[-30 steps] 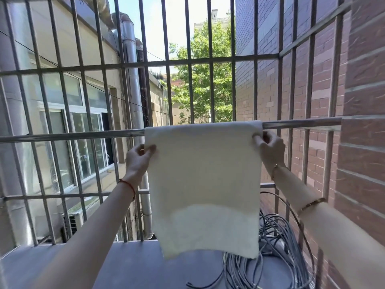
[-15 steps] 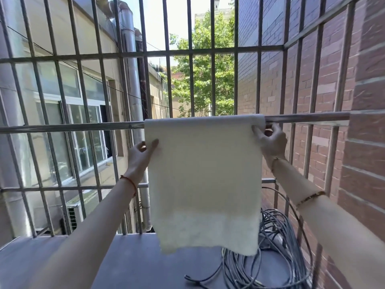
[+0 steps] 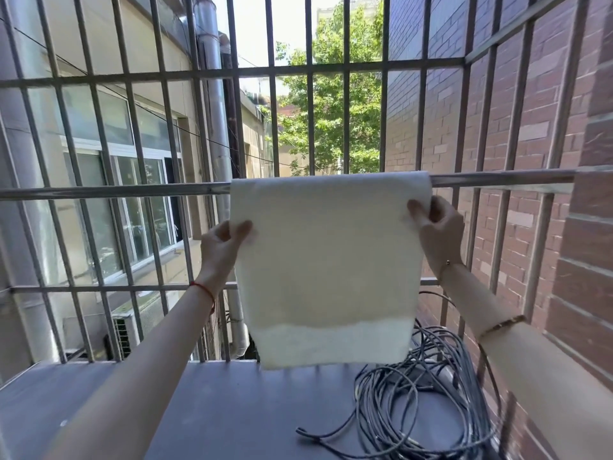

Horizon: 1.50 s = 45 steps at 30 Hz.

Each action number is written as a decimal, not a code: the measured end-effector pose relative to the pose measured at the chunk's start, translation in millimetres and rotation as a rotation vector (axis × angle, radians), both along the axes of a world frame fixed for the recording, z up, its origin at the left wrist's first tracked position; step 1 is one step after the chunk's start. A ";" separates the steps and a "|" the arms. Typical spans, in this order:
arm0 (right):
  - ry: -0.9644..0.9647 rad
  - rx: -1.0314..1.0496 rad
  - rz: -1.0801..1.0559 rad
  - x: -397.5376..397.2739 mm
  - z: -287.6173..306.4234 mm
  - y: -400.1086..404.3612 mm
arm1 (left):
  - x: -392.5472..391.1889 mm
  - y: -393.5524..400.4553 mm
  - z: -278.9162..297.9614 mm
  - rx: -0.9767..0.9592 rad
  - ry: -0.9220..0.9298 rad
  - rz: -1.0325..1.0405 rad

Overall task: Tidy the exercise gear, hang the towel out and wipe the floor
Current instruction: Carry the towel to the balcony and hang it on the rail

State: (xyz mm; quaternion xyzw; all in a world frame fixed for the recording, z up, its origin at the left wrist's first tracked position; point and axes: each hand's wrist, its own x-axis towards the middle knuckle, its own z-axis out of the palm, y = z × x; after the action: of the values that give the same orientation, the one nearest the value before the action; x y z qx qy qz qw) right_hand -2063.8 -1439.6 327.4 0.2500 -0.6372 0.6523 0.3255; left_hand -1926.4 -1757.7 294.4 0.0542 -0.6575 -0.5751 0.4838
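Observation:
A cream towel [image 3: 326, 260] hangs folded over the horizontal metal rail [image 3: 109, 190] of a barred window cage, its lower edge ending just above the grey ledge. My left hand [image 3: 220, 249] pinches the towel's left edge a little below the rail, thumb on the front. My right hand [image 3: 438, 229] pinches the right edge close under the rail. Both arms reach forward from below.
Vertical and horizontal bars [image 3: 311, 69] enclose the space. A grey ledge [image 3: 205, 410] lies below, with a tangled coil of dark cables [image 3: 418, 386] at its right. A brick wall [image 3: 583, 227] stands on the right. An air conditioner unit [image 3: 132, 323] sits outside, lower left.
My hands have stayed on the towel's two side edges. The view has tilted slightly, so the rail sits a little higher in frame. The towel hangs much as before.

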 end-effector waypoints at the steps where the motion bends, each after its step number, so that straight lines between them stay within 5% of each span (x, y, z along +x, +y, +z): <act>1: 0.024 -0.009 -0.004 1.5 6.7 -0.2 | -1.7 0.1 5.0 0.002 0.009 0.006; 11: 0.005 -0.002 -0.223 -20.1 62.8 -5.3 | -19.7 -0.1 52.0 0.012 0.059 0.138; 17: 0.072 0.216 -0.427 -25.7 73.1 -10.6 | -31.0 -6.8 59.2 -0.010 -0.013 0.315; 24: 0.155 0.240 -0.601 -32.0 60.5 -11.9 | -29.5 -8.5 32.2 0.019 -0.076 0.174; 30: 0.219 0.074 -0.418 -33.1 -8.6 1.7 | -24.6 -12.7 -27.4 -0.031 -0.204 -0.032; 38: -0.378 0.498 0.064 -41.7 -99.5 5.8 | -28.0 -33.9 -101.9 -0.154 -0.422 -0.006; 45: -0.480 0.527 0.111 -33.0 -146.1 11.2 | -17.3 -26.0 -132.0 -0.103 -0.511 -0.092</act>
State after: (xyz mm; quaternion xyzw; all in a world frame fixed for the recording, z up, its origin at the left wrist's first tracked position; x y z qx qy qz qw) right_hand -2096.8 -1428.3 181.3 0.1991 -0.8272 0.5226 0.0551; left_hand -1943.7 -1783.7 162.4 0.1431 -0.7884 -0.5300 0.2777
